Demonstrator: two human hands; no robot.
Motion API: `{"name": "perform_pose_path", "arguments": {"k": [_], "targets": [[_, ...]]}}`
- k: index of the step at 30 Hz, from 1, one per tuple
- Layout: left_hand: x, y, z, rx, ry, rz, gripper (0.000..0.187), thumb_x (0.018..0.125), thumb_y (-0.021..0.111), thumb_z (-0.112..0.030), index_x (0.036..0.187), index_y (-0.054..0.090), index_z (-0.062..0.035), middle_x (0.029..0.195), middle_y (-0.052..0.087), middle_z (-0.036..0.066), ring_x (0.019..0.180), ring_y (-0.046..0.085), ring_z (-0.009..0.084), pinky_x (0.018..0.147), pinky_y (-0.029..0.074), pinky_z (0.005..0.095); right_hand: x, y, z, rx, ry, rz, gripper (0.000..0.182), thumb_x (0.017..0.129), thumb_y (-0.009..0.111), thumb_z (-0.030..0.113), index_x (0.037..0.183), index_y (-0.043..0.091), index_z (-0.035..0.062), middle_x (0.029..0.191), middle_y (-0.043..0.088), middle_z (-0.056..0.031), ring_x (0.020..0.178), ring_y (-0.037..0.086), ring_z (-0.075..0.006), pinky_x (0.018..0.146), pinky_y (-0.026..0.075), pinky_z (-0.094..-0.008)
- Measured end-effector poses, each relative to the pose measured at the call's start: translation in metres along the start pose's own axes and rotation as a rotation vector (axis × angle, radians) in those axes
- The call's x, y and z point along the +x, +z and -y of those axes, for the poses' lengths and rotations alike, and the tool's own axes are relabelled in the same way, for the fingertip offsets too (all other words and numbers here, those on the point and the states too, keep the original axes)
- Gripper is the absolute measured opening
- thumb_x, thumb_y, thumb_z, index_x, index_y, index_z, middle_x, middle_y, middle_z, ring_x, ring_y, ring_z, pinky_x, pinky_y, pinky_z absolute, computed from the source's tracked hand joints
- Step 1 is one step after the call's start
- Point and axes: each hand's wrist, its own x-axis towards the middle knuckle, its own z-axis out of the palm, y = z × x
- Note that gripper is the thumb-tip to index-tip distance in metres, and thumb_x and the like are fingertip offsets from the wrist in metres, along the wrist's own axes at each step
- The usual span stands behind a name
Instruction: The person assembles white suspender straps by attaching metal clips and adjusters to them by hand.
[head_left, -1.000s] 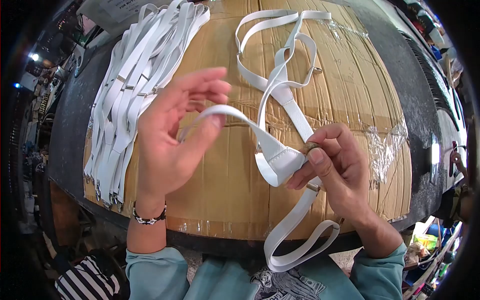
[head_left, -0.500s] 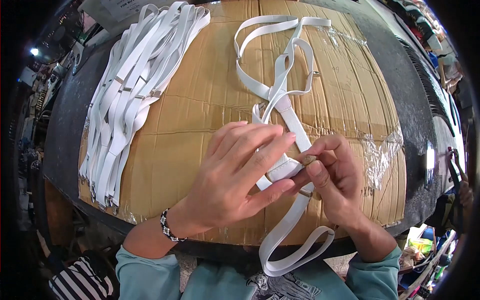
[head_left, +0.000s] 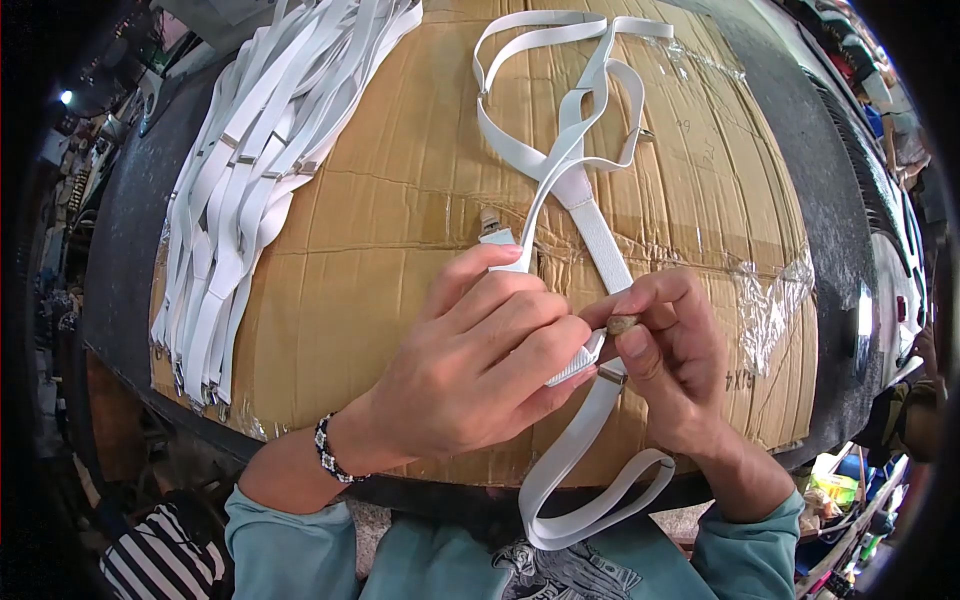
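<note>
White elastic suspenders lie across the cardboard, their straps crossing at a joined patch. My left hand is closed on one strap end, its fingers curled over the ribbed white elastic. Between thumb and fingers of my right hand is a small dull metal clip at that strap's end. Another clip on a strap end rests just beyond my left fingers. Below my hands, a metal slider sits on a strap that loops over the table's near edge.
A thick bundle of white suspenders lies at the left, with metal sliders and clips showing. Flattened cardboard covers much of the dark table. Clear tape is stuck on its right side. Assorted items crowd the far right.
My left fingers have curled down and closed around the strap end. The clip beyond them has come into view. My right hand keeps its pinch on the other clip.
</note>
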Motion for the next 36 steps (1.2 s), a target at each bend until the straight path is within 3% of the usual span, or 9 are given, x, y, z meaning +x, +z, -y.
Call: {"name": "perform_pose_path", "arguments": {"k": [12, 15, 16, 19, 22, 25, 28, 31, 36], "targets": [[-0.005, -0.007, -0.005, 0.127, 0.132, -0.110, 0.029, 0.080, 0.082, -0.007, 0.103, 0.063, -0.0113, 0.091, 0.055, 0.003, 0.082, 0.058, 0.0234, 0.090, 0.053, 0.0524, 0.000, -0.002, 0.001, -0.068, -0.075, 0.002, 0.019, 0.110, 0.049, 0.005, 0.126, 0.042, -0.0020, 0.130, 0.061, -0.0246, 0.118, 0.065, -0.0238, 0.099, 0.057, -0.0374], [-0.010, -0.012, -0.010, 0.228, 0.215, -0.137, 0.030, 0.075, 0.080, -0.006, 0.099, 0.063, -0.0117, 0.091, 0.055, 0.003, 0.082, 0.057, 0.0222, 0.085, 0.052, 0.0485, 0.000, -0.005, 0.011, -0.089, -0.064, 0.027, 0.018, 0.110, 0.048, 0.006, 0.125, 0.041, -0.0009, 0.133, 0.059, -0.0274, 0.122, 0.063, -0.0271, 0.104, 0.055, -0.0402], [-0.011, -0.013, -0.010, 0.247, 0.232, -0.159, 0.034, 0.064, 0.079, -0.006, 0.093, 0.062, -0.0119, 0.092, 0.056, 0.003, 0.082, 0.056, 0.0213, 0.079, 0.049, 0.0453, 0.001, -0.004, 0.010, -0.039, -0.061, 0.025, 0.017, 0.110, 0.048, 0.007, 0.124, 0.041, -0.0004, 0.134, 0.059, -0.0280, 0.123, 0.063, -0.0281, 0.105, 0.054, -0.0415], [-0.012, -0.016, -0.009, 0.258, 0.248, -0.126, 0.038, 0.055, 0.077, -0.008, 0.089, 0.061, -0.0110, 0.092, 0.058, 0.003, 0.078, 0.055, 0.0208, 0.074, 0.047, 0.0422, 0.002, -0.001, 0.006, 0.110, -0.038, 0.020, 0.016, 0.110, 0.048, 0.011, 0.122, 0.041, 0.0013, 0.136, 0.058, -0.0296, 0.127, 0.061, -0.0310, 0.108, 0.052, -0.0452], [-0.007, -0.007, -0.009, 0.232, 0.275, -0.223, 0.020, 0.063, 0.070, -0.010, 0.078, 0.058, -0.0141, 0.080, 0.055, 0.000, 0.066, 0.048, 0.0168, 0.070, 0.043, 0.0350, 0.004, -0.002, 0.006, 0.205, -0.001, 0.018, 0.017, 0.111, 0.049, 0.014, 0.121, 0.042, 0.0030, 0.137, 0.057, -0.0306, 0.130, 0.060, -0.0331, 0.110, 0.050, -0.0482], [-0.009, -0.017, -0.013, 0.195, 0.250, -0.079, 0.038, 0.058, 0.083, -0.011, 0.088, 0.060, -0.0106, 0.086, 0.058, 0.001, 0.068, 0.052, 0.0187, 0.067, 0.043, 0.0365, 0.004, -0.002, 0.005, 0.234, 0.016, 0.002, 0.018, 0.110, 0.050, 0.016, 0.121, 0.043, 0.0039, 0.139, 0.056, -0.0311, 0.131, 0.059, -0.0340, 0.111, 0.050, -0.0495], [-0.013, -0.009, -0.008, 0.227, 0.267, -0.123, 0.038, 0.073, 0.091, -0.026, 0.088, 0.060, -0.0098, 0.081, 0.057, 0.000, 0.066, 0.051, 0.0173, 0.066, 0.041, 0.0350, 0.005, -0.002, 0.005, 0.263, 0.029, -0.011, 0.018, 0.110, 0.051, 0.017, 0.120, 0.043, 0.0041, 0.140, 0.056, -0.0311, 0.132, 0.059, -0.0344, 0.111, 0.049, -0.0498], [-0.010, -0.006, -0.012, 0.210, 0.217, -0.150, 0.051, 0.080, 0.089, -0.049, 0.087, 0.059, -0.0085, 0.077, 0.056, -0.002, 0.064, 0.050, 0.0163, 0.066, 0.040, 0.0348, 0.005, -0.003, 0.005, 0.272, 0.030, -0.011, 0.018, 0.110, 0.051, 0.017, 0.120, 0.043, 0.0036, 0.140, 0.056, -0.0311, 0.132, 0.059, -0.0344, 0.111, 0.050, -0.0496], [-0.009, -0.016, -0.014, 0.088, 0.167, -0.067, 0.052, 0.093, 0.072, -0.057, 0.089, 0.063, -0.0055, 0.075, 0.057, 0.001, 0.062, 0.050, 0.0188, 0.066, 0.040, 0.0375, 0.005, -0.003, 0.002, 0.268, 0.023, 0.012, 0.018, 0.110, 0.051, 0.016, 0.120, 0.044, 0.0030, 0.141, 0.055, -0.0315, 0.132, 0.059, -0.0341, 0.110, 0.050, -0.0492]]}}
